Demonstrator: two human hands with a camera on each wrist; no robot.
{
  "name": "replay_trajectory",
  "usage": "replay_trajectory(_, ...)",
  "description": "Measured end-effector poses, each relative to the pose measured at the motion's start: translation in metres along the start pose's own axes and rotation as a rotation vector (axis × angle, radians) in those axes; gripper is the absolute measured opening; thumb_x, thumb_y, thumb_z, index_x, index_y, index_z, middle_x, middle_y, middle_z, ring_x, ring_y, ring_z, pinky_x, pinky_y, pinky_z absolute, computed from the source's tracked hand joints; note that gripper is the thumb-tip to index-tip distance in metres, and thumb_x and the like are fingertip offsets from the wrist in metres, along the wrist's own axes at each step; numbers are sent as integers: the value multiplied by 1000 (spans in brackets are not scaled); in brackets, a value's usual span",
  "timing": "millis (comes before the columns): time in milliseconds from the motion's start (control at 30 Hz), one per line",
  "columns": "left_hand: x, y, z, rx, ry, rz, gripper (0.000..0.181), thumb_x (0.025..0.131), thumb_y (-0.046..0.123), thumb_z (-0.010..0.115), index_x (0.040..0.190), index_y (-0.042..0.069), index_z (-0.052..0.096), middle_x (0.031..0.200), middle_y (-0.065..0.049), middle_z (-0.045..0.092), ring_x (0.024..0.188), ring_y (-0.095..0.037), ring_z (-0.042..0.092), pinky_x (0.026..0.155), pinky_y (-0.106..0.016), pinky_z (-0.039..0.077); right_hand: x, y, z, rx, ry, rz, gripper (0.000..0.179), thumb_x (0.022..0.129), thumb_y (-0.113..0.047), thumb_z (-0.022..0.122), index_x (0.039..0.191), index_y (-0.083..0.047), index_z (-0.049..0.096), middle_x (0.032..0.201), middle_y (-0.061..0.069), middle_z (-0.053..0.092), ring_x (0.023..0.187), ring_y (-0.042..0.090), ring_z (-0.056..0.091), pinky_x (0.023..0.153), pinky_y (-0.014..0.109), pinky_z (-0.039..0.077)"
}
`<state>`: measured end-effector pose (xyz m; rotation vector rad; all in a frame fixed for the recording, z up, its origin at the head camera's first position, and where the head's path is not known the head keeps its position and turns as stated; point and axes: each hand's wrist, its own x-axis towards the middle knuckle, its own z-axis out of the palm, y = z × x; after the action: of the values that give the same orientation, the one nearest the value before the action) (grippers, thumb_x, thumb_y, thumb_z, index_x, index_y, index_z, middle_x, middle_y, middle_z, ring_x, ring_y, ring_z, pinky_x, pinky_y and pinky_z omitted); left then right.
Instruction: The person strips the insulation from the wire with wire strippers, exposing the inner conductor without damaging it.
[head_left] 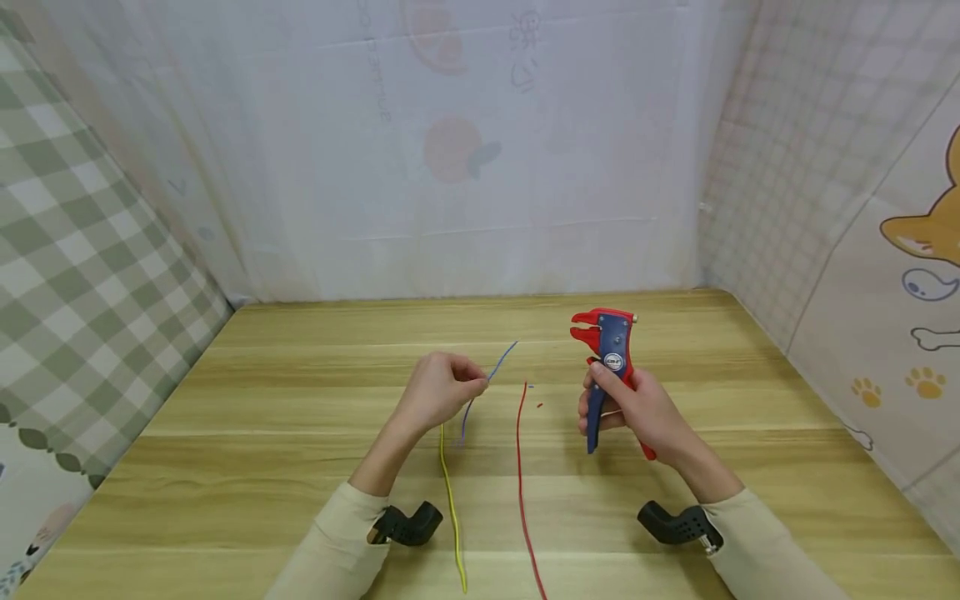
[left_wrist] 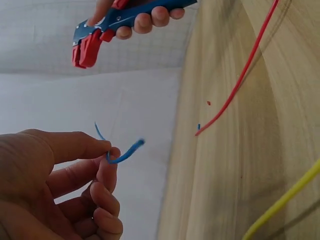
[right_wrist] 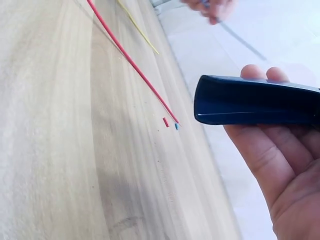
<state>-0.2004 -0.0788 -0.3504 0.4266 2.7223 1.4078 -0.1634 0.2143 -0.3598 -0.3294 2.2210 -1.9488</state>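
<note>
Between thumb and index finger, my left hand [head_left: 441, 387] pinches a short blue wire [head_left: 504, 357] above the table. Both ends of the wire stick out past the fingertips, and in the left wrist view the blue wire [left_wrist: 125, 154] curves. My right hand [head_left: 637, 408] grips a red and blue wire stripper [head_left: 613, 354] by its handles, with the red jaws pointing left and parted. Nothing shows between those jaws. In the right wrist view the dark blue handle [right_wrist: 250, 102] covers part of the fingers.
A red wire [head_left: 520, 467] lies lengthwise on the wooden table [head_left: 262, 467] between the hands. Left of it lies a yellow wire [head_left: 452, 500], partly behind the left hand. Near the red wire's far end are a red scrap [right_wrist: 166, 122] and a blue scrap [right_wrist: 176, 127].
</note>
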Motion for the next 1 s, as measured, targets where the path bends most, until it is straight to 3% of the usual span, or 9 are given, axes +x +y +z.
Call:
replay_trajectory(233,7,-19,11,51,-60,-68,8,87,12,75,80,10,77,74,2,71,66,-11,55,59,-24,43,1,-3,1,0,-4,-1,33,114,-34,48,109,-2,57,86,4,73,77,21,78,77,40,66)
replay_trajectory(433,9,-27,22,85,-109,-116,3,83,6,75,80,7,73,71,0,65,64,-13,54,58,-24,42,2,-3,4,-12,-12,5,35,114,-33,48,110,1,56,85,6,72,76,22,78,76,41,66)
replay_trajectory(633,9,-30,31,163,-141,-85,5,80,3,76,83,5,73,72,-2,66,66,-15,55,59,-24,42,1,-2,5,-15,-18,14,36,114,-33,48,110,2,56,85,7,72,76,23,78,76,41,66)
replay_trajectory(833,8,-28,38,271,-129,-61,10,78,5,76,86,7,72,86,-6,69,74,-18,56,63,-27,44,1,-1,6,-15,-25,9,37,114,-33,48,110,3,55,85,8,71,76,24,77,75,42,66)
replay_trajectory(1000,7,-26,41,293,-121,-52,14,76,2,74,89,5,71,90,-10,70,74,-20,57,63,-28,45,1,1,5,-19,-25,19,38,114,-34,48,111,3,55,86,8,72,75,24,78,76,41,66)
